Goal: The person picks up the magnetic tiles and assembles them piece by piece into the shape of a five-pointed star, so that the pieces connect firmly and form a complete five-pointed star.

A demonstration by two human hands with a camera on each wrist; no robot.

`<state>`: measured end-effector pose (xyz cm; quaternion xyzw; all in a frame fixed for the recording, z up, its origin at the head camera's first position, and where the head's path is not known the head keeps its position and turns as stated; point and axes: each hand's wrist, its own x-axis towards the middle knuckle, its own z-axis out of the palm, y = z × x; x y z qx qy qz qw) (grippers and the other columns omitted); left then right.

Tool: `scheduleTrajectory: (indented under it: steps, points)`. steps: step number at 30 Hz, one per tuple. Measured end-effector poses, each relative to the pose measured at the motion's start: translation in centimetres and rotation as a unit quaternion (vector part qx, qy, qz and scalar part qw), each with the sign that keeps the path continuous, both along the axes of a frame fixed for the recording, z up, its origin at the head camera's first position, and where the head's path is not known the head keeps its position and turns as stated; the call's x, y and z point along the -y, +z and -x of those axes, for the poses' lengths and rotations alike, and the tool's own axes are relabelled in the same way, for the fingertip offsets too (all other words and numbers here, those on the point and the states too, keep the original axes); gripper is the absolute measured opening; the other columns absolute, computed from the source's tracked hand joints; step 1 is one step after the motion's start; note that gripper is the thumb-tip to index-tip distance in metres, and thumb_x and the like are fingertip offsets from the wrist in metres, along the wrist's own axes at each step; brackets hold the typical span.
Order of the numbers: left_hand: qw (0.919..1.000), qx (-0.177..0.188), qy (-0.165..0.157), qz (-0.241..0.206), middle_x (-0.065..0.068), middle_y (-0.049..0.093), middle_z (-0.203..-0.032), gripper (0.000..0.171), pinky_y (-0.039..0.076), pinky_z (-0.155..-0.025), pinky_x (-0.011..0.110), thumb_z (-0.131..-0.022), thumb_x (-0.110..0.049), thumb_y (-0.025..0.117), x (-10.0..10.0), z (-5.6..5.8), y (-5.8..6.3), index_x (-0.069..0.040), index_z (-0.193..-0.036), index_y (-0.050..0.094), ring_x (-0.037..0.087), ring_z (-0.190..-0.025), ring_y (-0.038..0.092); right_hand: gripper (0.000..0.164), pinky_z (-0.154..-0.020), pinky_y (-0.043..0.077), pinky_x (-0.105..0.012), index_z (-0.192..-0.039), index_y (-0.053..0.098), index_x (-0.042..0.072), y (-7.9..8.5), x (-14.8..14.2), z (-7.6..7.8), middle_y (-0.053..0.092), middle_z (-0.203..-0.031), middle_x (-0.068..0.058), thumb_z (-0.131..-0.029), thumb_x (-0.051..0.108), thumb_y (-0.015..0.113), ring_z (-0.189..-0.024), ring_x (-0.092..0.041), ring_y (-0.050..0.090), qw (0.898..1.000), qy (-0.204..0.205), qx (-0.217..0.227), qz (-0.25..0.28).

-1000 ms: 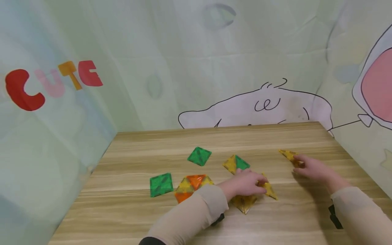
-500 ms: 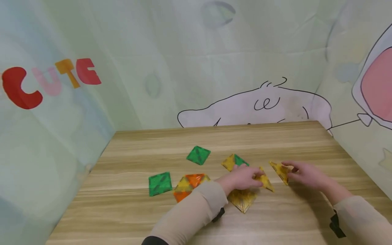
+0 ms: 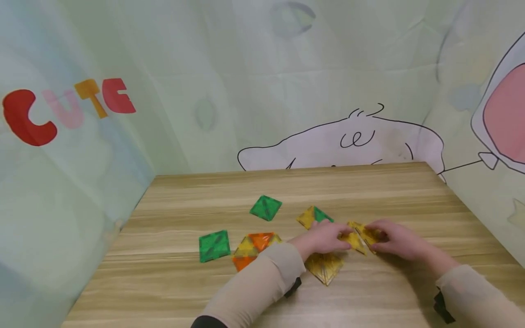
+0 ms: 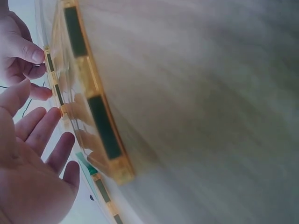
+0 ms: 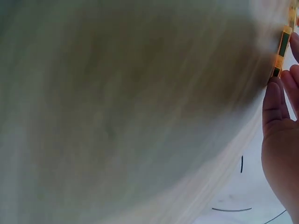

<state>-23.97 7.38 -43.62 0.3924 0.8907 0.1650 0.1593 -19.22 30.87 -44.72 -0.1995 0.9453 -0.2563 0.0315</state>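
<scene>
yellow triangle (image 3: 367, 235) almost meets its twin (image 3: 356, 243) on the table (image 3: 197, 200)

right hand (image 3: 395, 238), back upward, pinches the yellow triangle between thumb and fingers; left hand (image 3: 323, 236) reaches in from the opposite side, fingers loosely parted, tips at the twin. the left wrist view shows the left palm, hidden from the head view, and dark strips (image 4: 103, 126) along a yellow edge. both long edges face each other, slanting from far left to near right, a sliver apart; right fingers cover the triangle's outer corner
</scene>
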Motion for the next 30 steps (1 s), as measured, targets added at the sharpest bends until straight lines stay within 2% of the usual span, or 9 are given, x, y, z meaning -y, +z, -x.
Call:
scheduleTrajectory:
  steps: [5, 9, 14, 17, 25, 30]
  points:
    - [1.0000, 0.005, 0.001, -0.001, -0.020, 0.051, -0.130, 0.045, 0.028, -0.093, 0.034, -0.091, -0.045, 0.056, 0.0, 0.1, 0.0, -0.030, -0.133, 0.052, 0.011, -0.114, 0.044, 0.050, -0.073, 0.048, -0.034, -0.119, 0.058, 0.001, -0.1, 0.6, 0.0, 0.059, -0.113, -0.011, -0.081, 0.029, 0.073, -0.088, -0.016, 0.056, 1.000, -0.001, -0.006, 0.006]
    - [0.9999, 0.011, 0.001, -0.002, -0.020, 0.051, -0.129, 0.045, 0.028, -0.094, 0.034, -0.091, -0.044, 0.056, 0.0, 0.0, 0.1, -0.030, -0.133, 0.052, 0.010, -0.114, 0.044, 0.054, -0.072, 0.048, -0.032, -0.121, 0.056, -0.001, -0.2, 0.7, 0.0, 0.058, -0.114, -0.014, -0.080, 0.029, 0.074, -0.087, -0.015, 0.055, 1.000, 0.000, -0.004, 0.010]
    - [0.9999, -0.015, 0.009, -0.001, -0.015, 0.046, -0.136, 0.049, 0.030, -0.096, 0.037, -0.090, -0.044, 0.059, -0.2, -0.2, 0.1, -0.027, -0.135, 0.049, 0.012, -0.121, 0.042, 0.072, -0.078, 0.048, -0.037, -0.128, 0.049, -0.004, -0.2, 0.8, -0.1, 0.051, -0.124, -0.021, -0.076, 0.037, 0.077, -0.096, -0.022, 0.056, 1.000, 0.014, 0.012, 0.003]
    - [0.9997, -0.023, 0.011, 0.004, -0.009, 0.043, -0.140, 0.056, 0.031, -0.100, 0.041, -0.089, -0.043, 0.060, -0.3, -0.3, 0.0, -0.022, -0.138, 0.046, 0.015, -0.126, 0.040, 0.076, -0.082, 0.046, -0.042, -0.130, 0.049, -0.003, -0.2, 0.8, -0.1, 0.049, -0.127, -0.022, -0.074, 0.040, 0.077, -0.100, -0.026, 0.055, 1.000, 0.013, 0.017, -0.003]
    - [0.9998, 0.010, -0.006, 0.017, -0.008, 0.041, -0.142, 0.062, 0.026, -0.106, 0.044, -0.089, -0.041, 0.060, -0.5, -0.2, 0.1, -0.018, -0.143, 0.040, 0.017, -0.131, 0.035, 0.077, -0.086, 0.045, -0.050, -0.130, 0.049, -0.003, -0.3, 1.1, 0.1, 0.048, -0.128, -0.024, -0.074, 0.041, 0.077, -0.105, -0.033, 0.054, 1.000, -0.005, 0.017, -0.011]
    - [0.9992, 0.020, -0.032, 0.008, -0.001, 0.040, -0.144, 0.063, 0.026, -0.106, 0.028, -0.090, -0.032, 0.062, -0.6, 0.2, 0.1, -0.011, -0.144, 0.038, 0.013, -0.131, 0.035, 0.079, -0.085, 0.045, -0.049, -0.128, 0.050, -0.006, -0.5, 1.3, 0.3, 0.049, -0.126, -0.025, -0.072, 0.043, 0.078, -0.103, -0.033, 0.055, 1.000, 0.003, 0.000, -0.014]
